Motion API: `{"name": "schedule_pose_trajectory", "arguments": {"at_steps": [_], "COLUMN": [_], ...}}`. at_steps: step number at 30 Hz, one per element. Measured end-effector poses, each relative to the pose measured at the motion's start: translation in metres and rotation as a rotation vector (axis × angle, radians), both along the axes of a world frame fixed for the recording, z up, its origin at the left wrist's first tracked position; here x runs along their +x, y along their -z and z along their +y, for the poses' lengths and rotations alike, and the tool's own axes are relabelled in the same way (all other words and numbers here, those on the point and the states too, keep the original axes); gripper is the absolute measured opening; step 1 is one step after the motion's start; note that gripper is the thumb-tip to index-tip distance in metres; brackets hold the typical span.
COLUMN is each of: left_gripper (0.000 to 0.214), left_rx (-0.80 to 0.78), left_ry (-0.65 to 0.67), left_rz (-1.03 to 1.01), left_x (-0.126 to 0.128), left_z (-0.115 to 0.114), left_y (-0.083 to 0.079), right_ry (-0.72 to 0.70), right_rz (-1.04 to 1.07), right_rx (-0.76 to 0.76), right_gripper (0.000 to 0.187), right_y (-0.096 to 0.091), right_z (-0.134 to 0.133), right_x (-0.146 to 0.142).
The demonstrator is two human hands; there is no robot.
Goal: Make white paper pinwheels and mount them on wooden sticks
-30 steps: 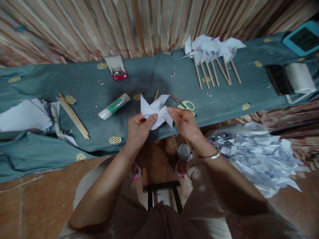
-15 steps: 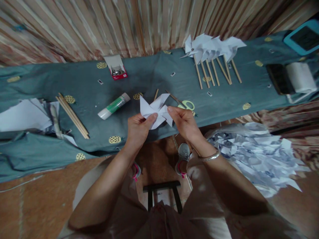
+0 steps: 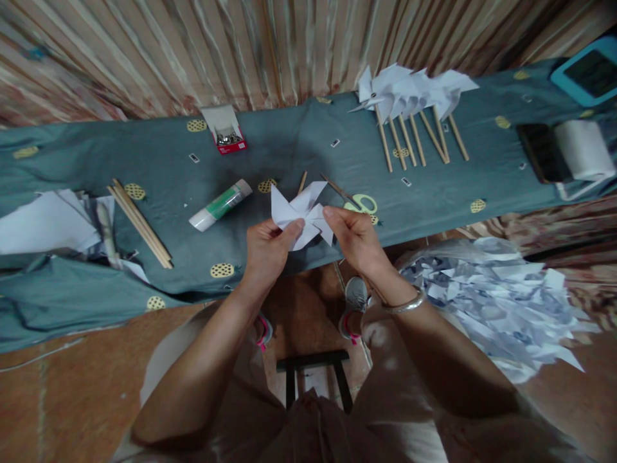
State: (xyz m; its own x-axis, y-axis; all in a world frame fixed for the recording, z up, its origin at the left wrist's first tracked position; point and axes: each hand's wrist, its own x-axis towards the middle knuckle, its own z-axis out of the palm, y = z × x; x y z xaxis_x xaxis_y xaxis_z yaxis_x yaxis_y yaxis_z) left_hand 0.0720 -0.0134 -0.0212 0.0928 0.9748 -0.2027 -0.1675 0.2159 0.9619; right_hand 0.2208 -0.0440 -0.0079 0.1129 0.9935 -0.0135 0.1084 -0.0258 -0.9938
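- Left forearm (image 3: 202,360) slants up and inward from lower left
- Left grip (image 3: 267,256) closed, thumb (image 3: 291,231) stretched inward, fingers curled underneath
- Right forearm (image 3: 453,350) slants up and inward from lower right
- Right grip (image 3: 359,239) closed, thumb and forefinger pinched together

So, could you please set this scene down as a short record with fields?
Left hand: holding the white pinwheel, thumb near its middle
Right hand: pinching the pinwheel's right side
Stick tip: shows just beyond the pinwheel; whether joined, cannot tell
Scissors: on the cloth, beyond the right hand
Left side: tube, loose sticks, paper sheets
Toward the back: open box of small metal pieces
Back right: row of pinwheels on sticks
Far right: phone beside a white roll
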Motion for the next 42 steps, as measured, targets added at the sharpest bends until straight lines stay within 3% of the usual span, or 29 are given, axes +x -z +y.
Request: {"name": "schedule_pose_trajectory", "arguments": {"at_steps": [8,13,17,22,27,37,42], "left_gripper": [0.023,0.016,0.012,0.014,0.012,0.013,0.012], "left_rx": [-0.009,0.022,0.079,0.095,0.085,0.066,0.057], "left_ry": [0.002,-0.093,-0.181,-0.226,-0.229,-0.218,-0.203], "left_rz": [-0.001,-0.047,-0.053,-0.028,-0.036,-0.019,-0.016], "left_x": [-0.001,-0.011,-0.024,-0.032,-0.030,-0.029,-0.027], "left_z": [0.001,0.014,0.029,0.036,0.034,0.031,0.030], "left_y": [0.000,-0.007,-0.016,-0.016,-0.013,-0.013,-0.013], "right_ry": [-0.003,0.136,0.202,0.096,-0.019,-0.167,-0.206], "right_rz": [0.022,0.066,-0.001,-0.405,-0.776,-0.946,-0.798], "right_rx": [-0.001,0.007,0.049,0.128,0.187,0.200,0.175], "right_gripper": [0.050,0.047,0.033,0.016,0.022,0.026,0.018], "right_y": [0.002,0.002,0.007,0.016,0.017,0.017,0.019], "right_z": [0.001,0.011,0.020,0.023,0.026,0.029,0.025], "right_x": [0.000,0.020,0.040,0.036,0.022,0.015,0.002]}}
